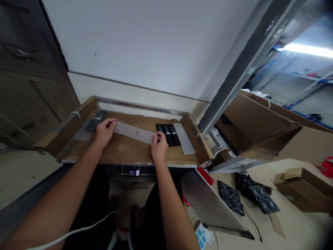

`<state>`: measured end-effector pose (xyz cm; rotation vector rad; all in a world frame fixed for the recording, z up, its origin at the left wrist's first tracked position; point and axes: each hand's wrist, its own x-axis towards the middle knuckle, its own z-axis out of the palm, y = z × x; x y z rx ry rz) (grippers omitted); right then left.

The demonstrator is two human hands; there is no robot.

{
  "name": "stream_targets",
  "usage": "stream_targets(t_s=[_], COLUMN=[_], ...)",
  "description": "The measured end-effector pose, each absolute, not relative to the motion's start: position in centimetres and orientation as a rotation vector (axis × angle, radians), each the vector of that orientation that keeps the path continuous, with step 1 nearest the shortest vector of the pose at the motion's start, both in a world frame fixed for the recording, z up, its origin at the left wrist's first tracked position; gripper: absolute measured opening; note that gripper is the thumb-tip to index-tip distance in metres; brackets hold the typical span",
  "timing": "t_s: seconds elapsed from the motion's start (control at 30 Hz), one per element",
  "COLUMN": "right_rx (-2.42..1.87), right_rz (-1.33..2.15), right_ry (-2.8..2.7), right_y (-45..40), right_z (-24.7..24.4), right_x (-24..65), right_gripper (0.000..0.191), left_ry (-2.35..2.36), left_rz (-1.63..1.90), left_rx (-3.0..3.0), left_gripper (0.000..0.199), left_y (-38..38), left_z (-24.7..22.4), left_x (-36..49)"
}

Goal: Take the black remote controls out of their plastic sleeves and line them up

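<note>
A long translucent plastic sleeve (134, 132) is stretched between my two hands above a cardboard-lined tray (122, 152). My left hand (104, 132) pinches its left end, and my right hand (159, 146) grips the other end between thumb and fingers. Just beyond my right hand lie several slim black oblong items (170, 134) side by side, some with small white labels; their kind is too small to tell. Beside them rests a flat stack of similar clear sleeves (184, 139). Left of my left hand, clear plastic (84, 133) lies around or beside a dark item (96, 121).
Cardboard walls (194, 133) edge the tray at both sides, and a white panel (151, 45) rises behind it. To the right stand a large open carton (262, 121) and a smaller box (307, 189). Dark patterned packets (230, 196) lie on the floor. A white cable (85, 228) crosses my lap.
</note>
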<state>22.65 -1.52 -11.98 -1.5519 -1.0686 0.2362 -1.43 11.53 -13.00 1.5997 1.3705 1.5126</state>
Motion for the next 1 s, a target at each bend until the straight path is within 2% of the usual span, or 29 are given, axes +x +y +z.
stream_targets(t_s=[0.3,0.57,0.9,1.0], right_rx=[-1.477,-1.373,-1.460,-1.429], right_rz=[0.546,0.196,0.150,0.155], right_ry=[-0.798,-0.191,-0.242,-0.237], right_y=[-4.8,-7.6,-8.1,-7.8], right_z=[-12.4,-10.6,-11.9,-11.8], right_x=[23.7,31.0,33.1,33.6], right_gripper=[0.038,0.045,0.029,0.032], left_ry=[1.325,1.336,1.338,1.344], left_rz=[1.363,1.352,1.338,1.341], left_rx=[1.587,1.559,1.580,1.578], left_gripper=[0.035,0.030,0.026,0.027], left_y=[11.5,11.6,11.7,11.8], left_z=[-13.0,-13.1,-13.4,-13.5], left_x=[-0.8,-0.7,-0.8,-0.8])
